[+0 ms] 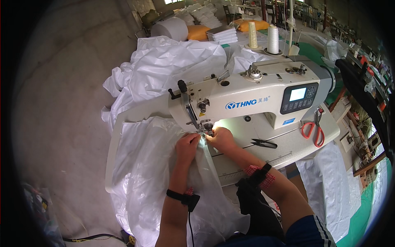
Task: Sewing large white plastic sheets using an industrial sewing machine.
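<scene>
A white sewing machine (234, 92) stands across the table, its lamp lighting the needle area. White translucent plastic sheeting (144, 164) drapes over the left of the table and down toward my lap. My left hand (187, 146) is closed, pinching the sheeting's edge just left of the presser foot (202, 131). My right hand (221, 140) is at the right side of the needle, fingers closed on the same edge where it meets the foot. The fingertips of both hands nearly meet there, and the exact stitch point is partly hidden.
Black thread snips (264, 143) and red-handled scissors (314, 129) lie on the machine bed to the right. Behind the machine are a heap of white sheeting (164, 70) and two thread cones, one cream (252, 36), one white (273, 40). More white material (325, 185) hangs at lower right.
</scene>
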### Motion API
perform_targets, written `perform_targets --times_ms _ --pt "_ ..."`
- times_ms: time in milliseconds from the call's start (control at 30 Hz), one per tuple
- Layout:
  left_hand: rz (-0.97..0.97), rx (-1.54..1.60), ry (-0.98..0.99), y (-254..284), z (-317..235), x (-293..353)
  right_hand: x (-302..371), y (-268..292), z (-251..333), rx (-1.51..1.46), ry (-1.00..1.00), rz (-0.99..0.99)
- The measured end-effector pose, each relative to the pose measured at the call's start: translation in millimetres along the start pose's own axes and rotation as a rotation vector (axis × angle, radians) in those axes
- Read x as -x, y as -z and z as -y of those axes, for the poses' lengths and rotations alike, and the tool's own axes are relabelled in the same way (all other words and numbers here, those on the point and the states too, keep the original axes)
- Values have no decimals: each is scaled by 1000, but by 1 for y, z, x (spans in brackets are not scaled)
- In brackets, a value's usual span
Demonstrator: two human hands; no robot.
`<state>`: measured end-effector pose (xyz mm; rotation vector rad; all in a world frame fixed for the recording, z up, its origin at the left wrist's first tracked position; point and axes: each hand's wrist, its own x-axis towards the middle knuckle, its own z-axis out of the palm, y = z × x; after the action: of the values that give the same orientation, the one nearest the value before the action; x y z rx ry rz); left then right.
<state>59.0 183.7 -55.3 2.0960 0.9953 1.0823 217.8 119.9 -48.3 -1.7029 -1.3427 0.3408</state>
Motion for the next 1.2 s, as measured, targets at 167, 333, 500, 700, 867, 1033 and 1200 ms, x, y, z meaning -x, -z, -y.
perform_targets --times_ms 167,333,500,700,867,1033,1200 --pt "-27 -4 -35 1 5 1 -2 -6 -10 -58 41 -121" --pt "-47 58 11 3 5 1 -4 -10 -17 -442 -34 -130" --pt "-30 24 4 4 0 1 -5 -10 -16 -462 -61 -131" --pt "-7 31 27 4 -3 0 -4 -8 -14 -427 -51 -114" --pt "-11 45 25 3 -1 0 -4 -6 -12 -393 -53 -99" --pt "-2 42 47 3 -2 -1 -3 -2 -9 -246 -36 -65" --pt "-11 64 64 3 -1 -1 -2 0 -7 -111 -57 2"
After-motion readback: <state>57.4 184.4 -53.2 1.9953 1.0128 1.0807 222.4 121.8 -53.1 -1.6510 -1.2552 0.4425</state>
